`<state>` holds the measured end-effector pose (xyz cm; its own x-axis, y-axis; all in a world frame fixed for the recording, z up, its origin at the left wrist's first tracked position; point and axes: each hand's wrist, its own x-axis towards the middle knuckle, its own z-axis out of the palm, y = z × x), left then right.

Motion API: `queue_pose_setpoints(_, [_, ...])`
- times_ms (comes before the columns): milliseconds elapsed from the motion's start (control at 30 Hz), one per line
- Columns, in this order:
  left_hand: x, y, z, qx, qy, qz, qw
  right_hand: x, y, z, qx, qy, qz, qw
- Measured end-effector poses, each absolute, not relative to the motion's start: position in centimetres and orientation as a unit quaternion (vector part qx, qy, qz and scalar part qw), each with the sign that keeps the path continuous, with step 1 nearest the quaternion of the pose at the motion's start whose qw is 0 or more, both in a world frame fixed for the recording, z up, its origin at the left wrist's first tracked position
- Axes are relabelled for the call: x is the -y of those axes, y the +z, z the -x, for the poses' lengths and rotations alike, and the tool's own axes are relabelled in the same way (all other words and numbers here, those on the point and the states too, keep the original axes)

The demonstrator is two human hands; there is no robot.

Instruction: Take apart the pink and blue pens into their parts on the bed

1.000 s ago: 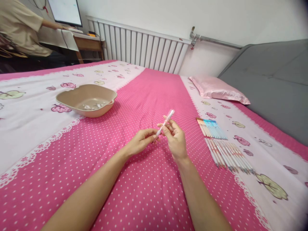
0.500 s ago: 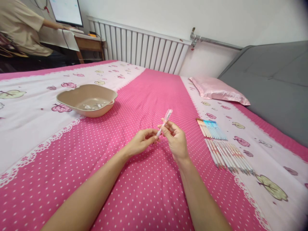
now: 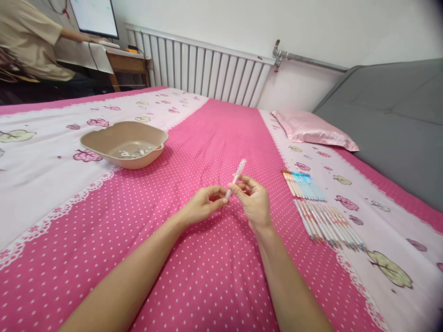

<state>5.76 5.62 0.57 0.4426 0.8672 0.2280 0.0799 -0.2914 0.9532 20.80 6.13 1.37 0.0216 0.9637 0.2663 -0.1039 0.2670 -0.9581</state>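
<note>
A slim white pen (image 3: 237, 175) points up and away from me over the pink dotted bedspread (image 3: 214, 258). My right hand (image 3: 254, 203) grips its lower part with closed fingers. My left hand (image 3: 204, 204) pinches the pen's near end with thumb and fingertips. To the right, two rows of similar pens (image 3: 321, 210) lie side by side on the bed, the far row with blue barrels.
A tan scalloped bowl (image 3: 126, 143) with several small white bits sits at the left. A pink pillow (image 3: 311, 129) lies by the grey headboard (image 3: 398, 120). A radiator (image 3: 204, 69) lines the wall. A person in a beige top (image 3: 27, 41) sits at a desk at the far left.
The pen and both hands have dropped slightly and the pen tilts a little more upright; the grip of both hands is the same.
</note>
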Motion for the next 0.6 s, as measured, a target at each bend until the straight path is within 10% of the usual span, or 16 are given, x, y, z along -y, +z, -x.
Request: queue_pose_setpoints(600, [-5.46,0.78,-5.6,-0.341,0.383,-0.694,0.505,-5.51,1.82,-20.5,0.581,0.442,0.391,0.561])
